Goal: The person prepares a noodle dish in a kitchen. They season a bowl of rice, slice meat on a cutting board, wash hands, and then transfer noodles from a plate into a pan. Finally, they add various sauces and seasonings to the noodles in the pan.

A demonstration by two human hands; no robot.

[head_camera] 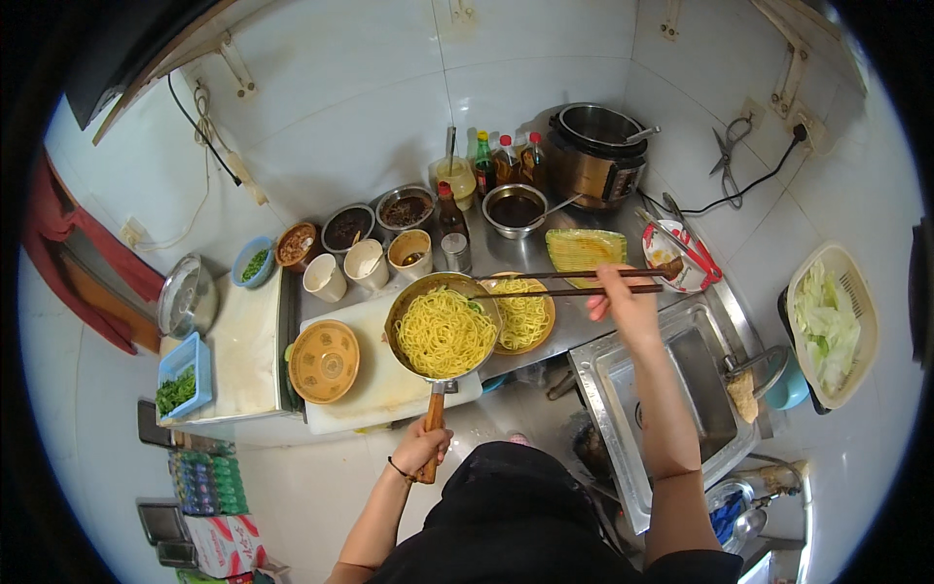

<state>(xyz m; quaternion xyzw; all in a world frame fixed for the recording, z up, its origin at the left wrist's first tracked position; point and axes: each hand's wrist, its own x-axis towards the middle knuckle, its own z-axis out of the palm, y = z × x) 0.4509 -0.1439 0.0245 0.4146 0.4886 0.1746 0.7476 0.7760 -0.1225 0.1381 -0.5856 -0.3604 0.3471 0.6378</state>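
My left hand [424, 447] grips the wooden handle of a metal saucepan [392, 343] full of yellow noodles [444, 332], held above a white cutting board [365, 409]. In my right hand [624, 303] is a pair of long dark chopsticks [569, 290], their tips at the pan's right rim and over the noodles. Partly behind the pan, a second portion of noodles [522, 317] lies in an orange bowl [551, 314]. On the board's left side an orange patterned bowl [324, 361] shows its bare inside.
A steel sink [700, 379] is at the right. Behind the pan stand several paper cups [366, 264], sauce bowls [514, 210], bottles [452, 212] and an electric cooker [598, 157]. Chopped greens [255, 266] are at the left; a lettuce basket [828, 328] is far right. Tongs [675, 241] rest on a bowl.
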